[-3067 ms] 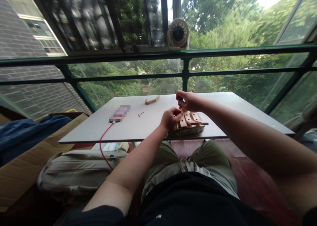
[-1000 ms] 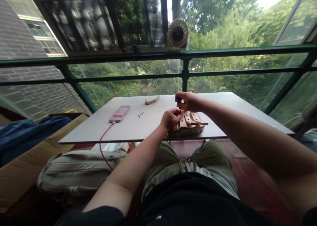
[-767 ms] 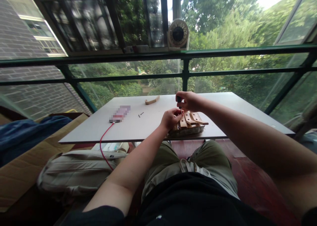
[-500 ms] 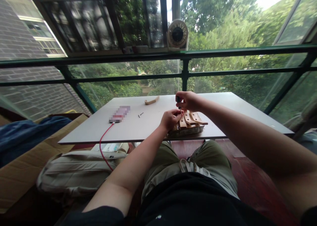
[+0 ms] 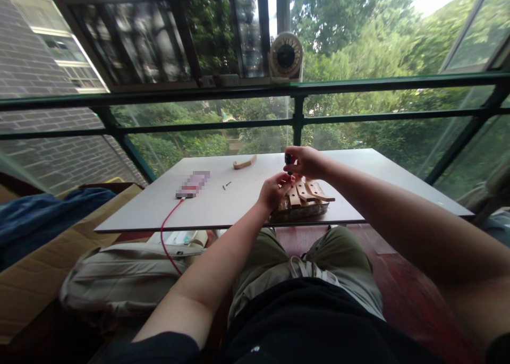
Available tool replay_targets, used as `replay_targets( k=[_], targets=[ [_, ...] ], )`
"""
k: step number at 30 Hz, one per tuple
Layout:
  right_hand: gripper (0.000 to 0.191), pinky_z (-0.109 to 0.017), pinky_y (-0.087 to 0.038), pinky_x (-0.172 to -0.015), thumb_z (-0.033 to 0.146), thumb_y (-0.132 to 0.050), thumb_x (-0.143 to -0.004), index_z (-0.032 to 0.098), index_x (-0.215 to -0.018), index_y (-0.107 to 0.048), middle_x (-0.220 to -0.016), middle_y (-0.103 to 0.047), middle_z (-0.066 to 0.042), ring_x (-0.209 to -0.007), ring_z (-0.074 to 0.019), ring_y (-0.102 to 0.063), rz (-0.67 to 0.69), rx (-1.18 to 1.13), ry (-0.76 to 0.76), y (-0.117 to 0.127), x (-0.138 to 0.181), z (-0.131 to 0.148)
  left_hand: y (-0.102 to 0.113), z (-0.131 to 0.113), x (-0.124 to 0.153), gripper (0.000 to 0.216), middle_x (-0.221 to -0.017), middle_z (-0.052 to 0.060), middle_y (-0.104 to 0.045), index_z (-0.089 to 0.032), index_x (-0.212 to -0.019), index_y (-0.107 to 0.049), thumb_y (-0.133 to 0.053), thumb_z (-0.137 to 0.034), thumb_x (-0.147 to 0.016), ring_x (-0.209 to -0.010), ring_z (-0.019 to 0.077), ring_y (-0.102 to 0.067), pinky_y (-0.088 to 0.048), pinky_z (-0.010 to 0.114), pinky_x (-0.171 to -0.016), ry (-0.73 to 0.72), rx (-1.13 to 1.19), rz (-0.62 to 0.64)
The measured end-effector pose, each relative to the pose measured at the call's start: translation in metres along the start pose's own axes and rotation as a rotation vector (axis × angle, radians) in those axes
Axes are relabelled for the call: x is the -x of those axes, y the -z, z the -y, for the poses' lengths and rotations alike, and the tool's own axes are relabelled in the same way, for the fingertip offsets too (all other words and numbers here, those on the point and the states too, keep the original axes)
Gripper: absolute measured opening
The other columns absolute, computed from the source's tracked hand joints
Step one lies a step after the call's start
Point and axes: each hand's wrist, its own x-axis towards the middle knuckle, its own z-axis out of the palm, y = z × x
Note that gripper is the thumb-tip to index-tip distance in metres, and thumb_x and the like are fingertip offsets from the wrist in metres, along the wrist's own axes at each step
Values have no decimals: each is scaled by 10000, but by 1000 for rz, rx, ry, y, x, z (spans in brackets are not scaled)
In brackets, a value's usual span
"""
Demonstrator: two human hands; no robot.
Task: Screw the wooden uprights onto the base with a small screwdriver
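Note:
A dark-handled screwdriver (image 5: 289,160) stands upright in the grip of my right hand (image 5: 305,161), its fingers closed around the handle. Just below it, my left hand (image 5: 274,190) pinches at the screwdriver's lower end; what lies between those fingertips is too small to make out. Under both hands is a wooden piece with several flat slats (image 5: 295,198), each with dark holes. The slats rest on a low base (image 5: 306,211) with a shiny, plastic-like side, near the table's front edge.
On the white table (image 5: 139,215) lie a curved wooden piece (image 5: 245,163), two small screws (image 5: 226,185) and a blurred-out phone (image 5: 193,185) with a red cable (image 5: 165,220). A beige bag (image 5: 119,279) and a cardboard box (image 5: 48,236) stand at the left. A small fan (image 5: 286,56) sits beyond the railing.
My right hand turns slightly about the screwdriver handle, its fingers shifting a little. My left hand stays nearly in place, and the things on the table keep their positions.

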Motion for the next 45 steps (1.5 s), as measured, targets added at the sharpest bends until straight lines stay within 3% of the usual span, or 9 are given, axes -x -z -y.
replay_targets(
  k=[11, 36, 41, 45],
  targets=[
    [213, -242, -308, -578, 328, -684, -777, 200, -902, -569, -742, -591, 22, -584, -99, -449, -4, 44, 13, -1, -1, 2, 1, 0, -1, 167, -905, 23, -746, -195, -996, -697, -596, -255, -878, -785, 139, -677, -518, 251, -781, -5, -38, -8],
    [265, -235, -291, -548, 396, -698, -764, 186, -871, -575, -677, -578, 23, -549, -95, -431, -76, 46, 30, -7, 4, -6, -3, 6, -2, 137, -834, 19, -735, -179, -897, -697, -628, -289, -855, -753, 137, -668, -514, 253, -743, -33, -51, -34],
    [276, -227, -369, -599, 193, -617, -778, 197, -1053, -595, -834, -678, -8, -605, -104, -518, 10, -53, 85, 5, 10, 4, -1, 5, -3, 115, -840, 18, -736, -186, -897, -690, -615, -264, -857, -755, 144, -669, -517, 262, -757, -67, -90, 0],
    [291, -212, -411, -651, 64, -515, -793, 191, -1037, -612, -900, -712, -16, -673, -99, -576, 82, -133, 57, 8, 9, 7, 0, 6, -3, 120, -889, 27, -736, -192, -921, -675, -595, -266, -870, -777, 151, -674, -523, 268, -764, -82, -106, 24]
  ],
)
